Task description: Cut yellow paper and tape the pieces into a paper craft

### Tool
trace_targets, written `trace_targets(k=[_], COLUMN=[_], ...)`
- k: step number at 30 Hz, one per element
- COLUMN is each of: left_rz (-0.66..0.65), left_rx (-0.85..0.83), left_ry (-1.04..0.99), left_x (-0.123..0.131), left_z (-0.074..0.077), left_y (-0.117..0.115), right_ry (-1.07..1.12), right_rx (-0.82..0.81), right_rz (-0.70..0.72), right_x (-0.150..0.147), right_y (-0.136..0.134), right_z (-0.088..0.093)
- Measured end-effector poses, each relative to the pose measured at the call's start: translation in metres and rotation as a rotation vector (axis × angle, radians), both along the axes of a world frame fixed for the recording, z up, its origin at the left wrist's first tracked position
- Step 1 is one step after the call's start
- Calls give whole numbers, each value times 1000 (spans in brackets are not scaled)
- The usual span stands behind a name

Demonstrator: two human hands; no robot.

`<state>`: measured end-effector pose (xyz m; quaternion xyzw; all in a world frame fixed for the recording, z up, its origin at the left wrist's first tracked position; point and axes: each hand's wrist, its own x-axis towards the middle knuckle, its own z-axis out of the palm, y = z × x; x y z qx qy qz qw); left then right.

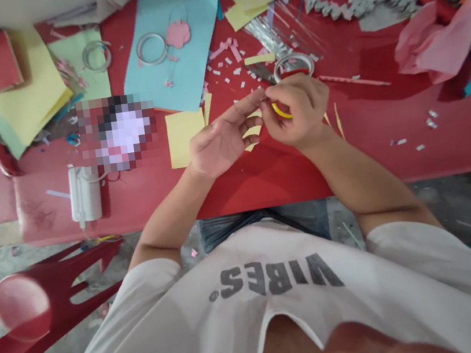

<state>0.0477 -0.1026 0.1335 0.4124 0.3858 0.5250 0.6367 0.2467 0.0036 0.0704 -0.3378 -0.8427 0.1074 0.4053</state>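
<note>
My left hand is turned palm up over the red table, fingers stretched and somewhat apart. Its index fingertip meets the pinched fingertips of my right hand. Whatever sits in that pinch is too small to make out. A yellow loop shows against my right fingers; whether they hold it I cannot tell. Just beyond are dark blades and a roll of tape. Yellow paper lies beside my left hand, and more yellow paper is partly hidden beneath my hands.
A blue sheet bears a tape roll and a pink paper flower. A white power bank lies left, near a pixelated bright patch. Pink crepe paper, a pencil and folded paper chains lie right. A red chair stands lower left.
</note>
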Motion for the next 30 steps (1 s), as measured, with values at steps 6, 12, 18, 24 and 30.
trace_targets(k=[6,12,18,24,30], left_rz=[-72,-63,22,4,-8], left_rx=[17,-10,-5,-22,-29], left_ry=[-41,-118,-157,-144,-17], left_x=[-1,-5,-9,-8,-7], left_z=[-3,-2,-6,-10,-12], left_y=[0,2,4,4,5], right_ry=[-64,-61,104,236,303], right_rx=[-33,-40,-52,-149,-315], right_rz=[23,8,-57,-3,135], right_x=[2,1,11,6,-10], right_y=[-2,0,22,20,-6], right_z=[8,4,16,19,21])
